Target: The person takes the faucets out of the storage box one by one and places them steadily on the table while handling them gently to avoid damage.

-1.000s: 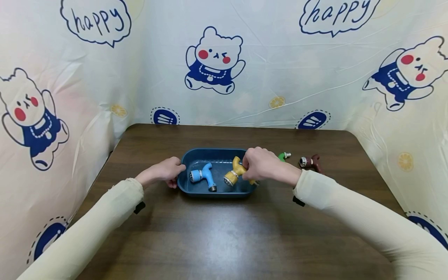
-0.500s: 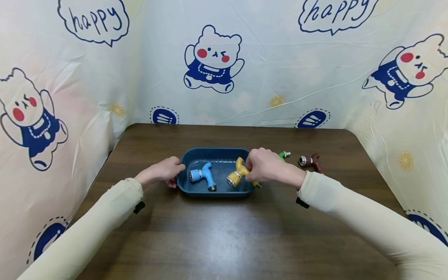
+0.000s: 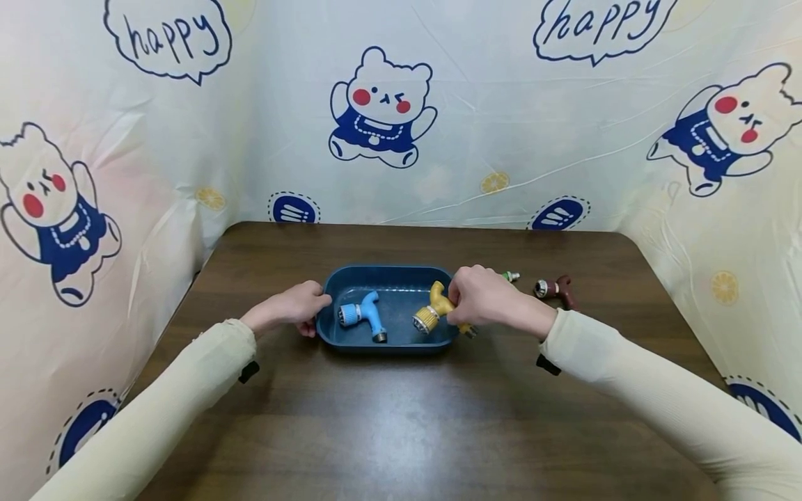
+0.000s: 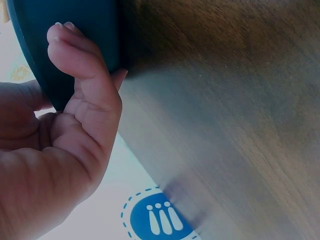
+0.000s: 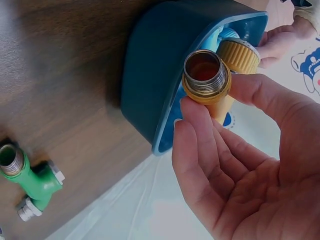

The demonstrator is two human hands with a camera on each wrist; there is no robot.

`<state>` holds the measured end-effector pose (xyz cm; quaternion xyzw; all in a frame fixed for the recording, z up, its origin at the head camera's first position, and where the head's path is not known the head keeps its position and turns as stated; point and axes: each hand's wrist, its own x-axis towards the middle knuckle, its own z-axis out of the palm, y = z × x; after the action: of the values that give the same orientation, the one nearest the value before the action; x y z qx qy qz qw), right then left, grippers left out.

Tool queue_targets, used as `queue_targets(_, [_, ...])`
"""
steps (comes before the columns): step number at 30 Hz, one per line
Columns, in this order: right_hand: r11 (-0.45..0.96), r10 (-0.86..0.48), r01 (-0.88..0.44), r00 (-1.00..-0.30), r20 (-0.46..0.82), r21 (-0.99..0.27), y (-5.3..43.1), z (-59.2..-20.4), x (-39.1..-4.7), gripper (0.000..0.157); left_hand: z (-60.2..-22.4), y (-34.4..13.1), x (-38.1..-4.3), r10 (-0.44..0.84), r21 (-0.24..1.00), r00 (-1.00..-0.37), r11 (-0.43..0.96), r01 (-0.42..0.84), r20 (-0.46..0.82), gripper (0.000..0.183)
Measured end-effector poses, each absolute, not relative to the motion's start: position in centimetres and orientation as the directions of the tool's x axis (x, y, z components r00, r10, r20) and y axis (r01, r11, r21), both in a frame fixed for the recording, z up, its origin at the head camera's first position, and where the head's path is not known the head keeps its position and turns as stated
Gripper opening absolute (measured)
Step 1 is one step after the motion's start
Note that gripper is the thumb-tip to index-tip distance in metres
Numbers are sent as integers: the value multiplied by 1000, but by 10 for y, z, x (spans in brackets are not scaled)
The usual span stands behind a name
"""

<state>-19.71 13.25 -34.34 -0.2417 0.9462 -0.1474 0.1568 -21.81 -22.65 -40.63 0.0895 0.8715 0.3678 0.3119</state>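
Note:
My right hand (image 3: 482, 293) pinches a yellow tap (image 3: 441, 298) over the right end of a dark blue tray (image 3: 401, 279). In the right wrist view, thumb and fingertips close on the yellow tap's body near its threaded metal end (image 5: 205, 75), which faces the camera. The tap's ribbed collar (image 5: 241, 55) points into the tray. My left hand (image 3: 296, 304) grips the tray's left end; in the left wrist view its thumb (image 4: 27, 95) is at the rim and curled fingers lie along the outer wall. A light blue tap (image 3: 371, 314) lies inside the tray.
A green tap (image 5: 37, 182) lies on the brown wooden table (image 3: 388, 417) right of the tray, mostly hidden behind my right hand in the head view. Farther right lies a maroon tap (image 3: 556, 289). A printed curtain (image 3: 464, 104) surrounds the table's back and sides.
My right hand has moved slightly right with the yellow tap, so its threaded end now sticks out past the tray's right rim. The left hand and light blue tap stay put.

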Motion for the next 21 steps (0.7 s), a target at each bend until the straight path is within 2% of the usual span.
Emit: queue_targets(21, [833,-506,-414,-839,-200,-368,142,-346,-195,19,-405,-224,-217,369,684,-797,725,-76,-479,27])
